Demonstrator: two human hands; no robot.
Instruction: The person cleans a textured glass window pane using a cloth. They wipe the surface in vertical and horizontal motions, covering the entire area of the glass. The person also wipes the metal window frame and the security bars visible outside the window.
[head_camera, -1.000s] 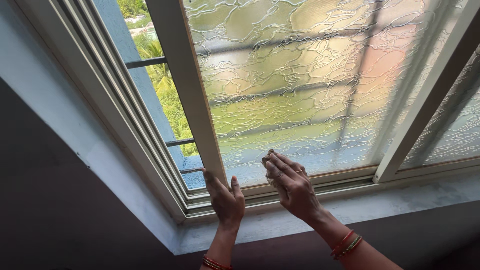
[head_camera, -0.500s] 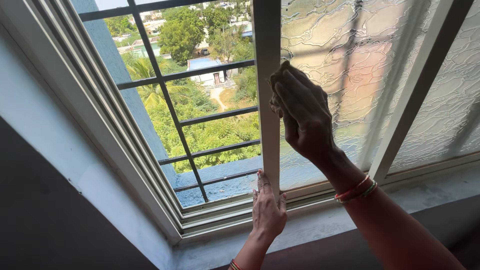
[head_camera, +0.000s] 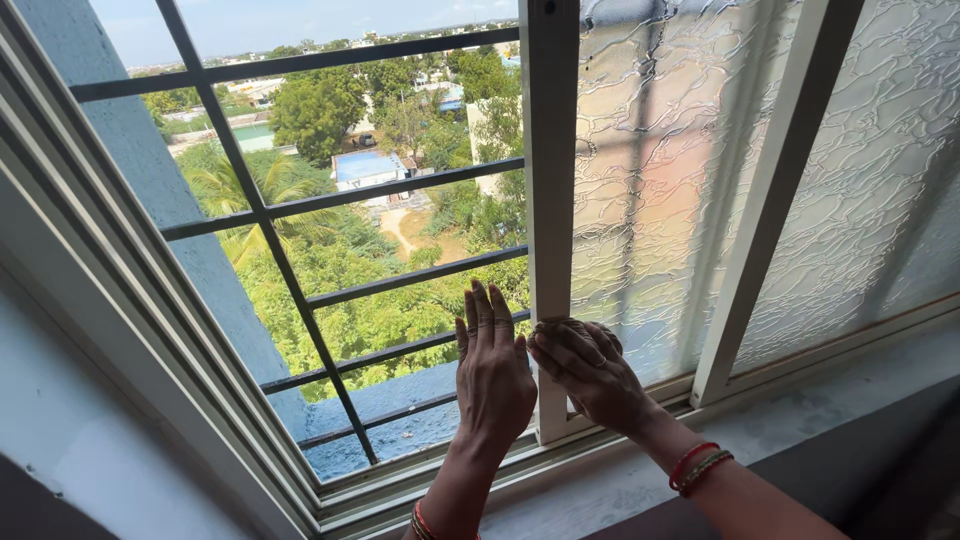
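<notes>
With the wide white sliding window frame (head_camera: 150, 330) filling most of the view, its left half stands open to dark horizontal metal grille bars (head_camera: 400, 278) and treetops beyond, while the right half is covered by 2 panes of rippled, patterned frosted glass (head_camera: 650, 180). Between the open gap and the first pane runs the upright white sash bar (head_camera: 550, 200) of the sliding panel, and both hands meet low on it, just above the white bottom track (head_camera: 600, 415) and the grey stone sill (head_camera: 800, 420). Judging by this pose, the step in hand looks like wiping along the lower end of that sash bar while the panel is held in place. The left hand (head_camera: 493, 375) lies flat with fingers straight, resting against the bar's outer edge and gripping nothing. The right hand (head_camera: 590, 372) is curled over the bar face and the glass edge, fingers bent down; a small brownish cloth (head_camera: 552, 325) seems to be tucked under them, though only a sliver shows, so I cannot tell for sure that it is clenched. A next stroke would call for steady pressure from the right hand along the bar or pane, with the left bracing the panel so it does not slide.
</notes>
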